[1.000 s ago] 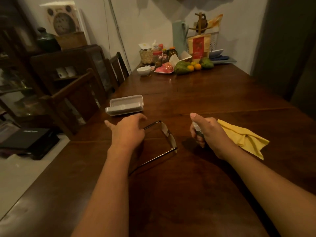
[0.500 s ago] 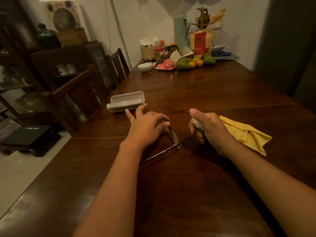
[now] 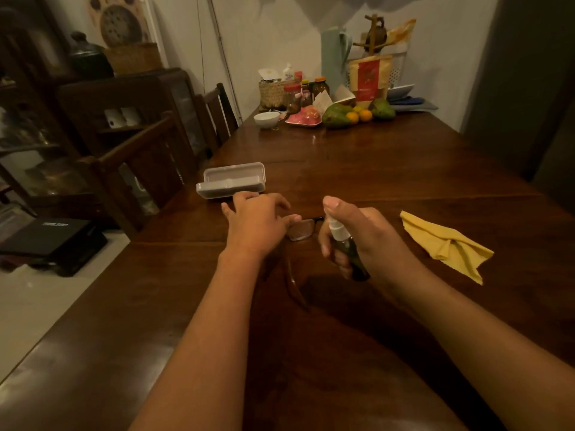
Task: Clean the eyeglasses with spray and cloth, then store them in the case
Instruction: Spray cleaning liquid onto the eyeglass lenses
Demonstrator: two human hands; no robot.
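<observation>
Dark-framed eyeglasses [image 3: 301,230] are lifted a little off the brown table [image 3: 357,169]. My left hand [image 3: 255,225] pinches their frame beside one lens, and an arm of the glasses trails toward me. My right hand [image 3: 361,237] grips a small dark spray bottle [image 3: 345,247] with a white nozzle, my forefinger on top, the nozzle facing the lens. A yellow cloth [image 3: 445,244] lies crumpled on the table to the right. The grey glasses case [image 3: 231,181] lies open just beyond my left hand.
At the table's far end stand a white bowl [image 3: 266,119], jars, a basket, a pink dish and fruit [image 3: 339,115]. Wooden chairs [image 3: 155,163] line the left edge, with a dark cabinet behind them. The table's left edge drops to a pale floor.
My left hand came over the glasses, took hold of the frame and raised them toward the bottle. My right hand turned the spray bottle so its nozzle faces the lens.
</observation>
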